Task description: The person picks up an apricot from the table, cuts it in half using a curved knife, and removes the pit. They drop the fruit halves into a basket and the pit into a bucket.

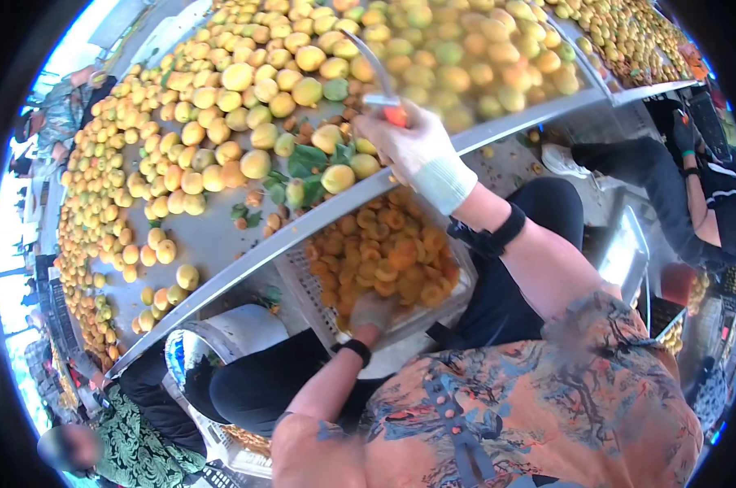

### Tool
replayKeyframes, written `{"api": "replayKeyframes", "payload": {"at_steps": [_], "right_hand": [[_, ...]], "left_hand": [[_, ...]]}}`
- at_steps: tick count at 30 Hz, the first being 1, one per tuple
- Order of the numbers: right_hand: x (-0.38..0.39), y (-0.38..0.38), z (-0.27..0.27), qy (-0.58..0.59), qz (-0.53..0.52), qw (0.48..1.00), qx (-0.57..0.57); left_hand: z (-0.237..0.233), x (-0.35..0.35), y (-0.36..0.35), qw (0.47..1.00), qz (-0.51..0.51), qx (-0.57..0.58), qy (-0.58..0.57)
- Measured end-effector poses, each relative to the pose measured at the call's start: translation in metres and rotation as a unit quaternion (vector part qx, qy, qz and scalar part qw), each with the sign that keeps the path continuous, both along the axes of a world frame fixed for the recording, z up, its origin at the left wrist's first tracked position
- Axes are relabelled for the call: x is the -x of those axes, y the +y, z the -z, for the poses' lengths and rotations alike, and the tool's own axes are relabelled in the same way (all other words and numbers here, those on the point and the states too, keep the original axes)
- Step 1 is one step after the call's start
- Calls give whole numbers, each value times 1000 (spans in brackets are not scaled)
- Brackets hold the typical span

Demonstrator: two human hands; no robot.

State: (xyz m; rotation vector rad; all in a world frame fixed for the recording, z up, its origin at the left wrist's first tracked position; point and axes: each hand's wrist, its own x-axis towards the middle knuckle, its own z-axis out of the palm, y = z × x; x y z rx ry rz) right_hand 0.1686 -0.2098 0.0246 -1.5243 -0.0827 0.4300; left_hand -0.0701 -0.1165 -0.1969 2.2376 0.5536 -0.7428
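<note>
My right hand [417, 150], in a pale glove, is raised over the metal table's edge. It is closed around the red handle of a knife [374, 61] with a slim curved blade pointing up and left. Lower down, my left hand [374, 312], also gloved, reaches into a white plastic crate [303, 286] between my knees. Its fingers are blurred among the apricot halves [384, 256], so I cannot see whether they hold one. Whole apricots [258, 134] lie spread over the table beyond, close to my right hand.
A raised metal rim [254, 254] runs along the table's near edge. Green leaves [305, 161] lie among the fruit. A white bucket [246, 329] stands by my left knee. One person [140, 431] sits at lower left, another [644, 175] at right.
</note>
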Motion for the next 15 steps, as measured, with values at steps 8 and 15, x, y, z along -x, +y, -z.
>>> {"api": "replayKeyframes", "payload": {"at_steps": [8, 15], "right_hand": [[-8, 12, 8, 13, 17, 998, -54], [-14, 19, 14, 21, -2, 991, -131]], "left_hand": [[-67, -20, 24, 989, 80, 116, -32], [-233, -112, 102, 944, -90, 109, -297]]}}
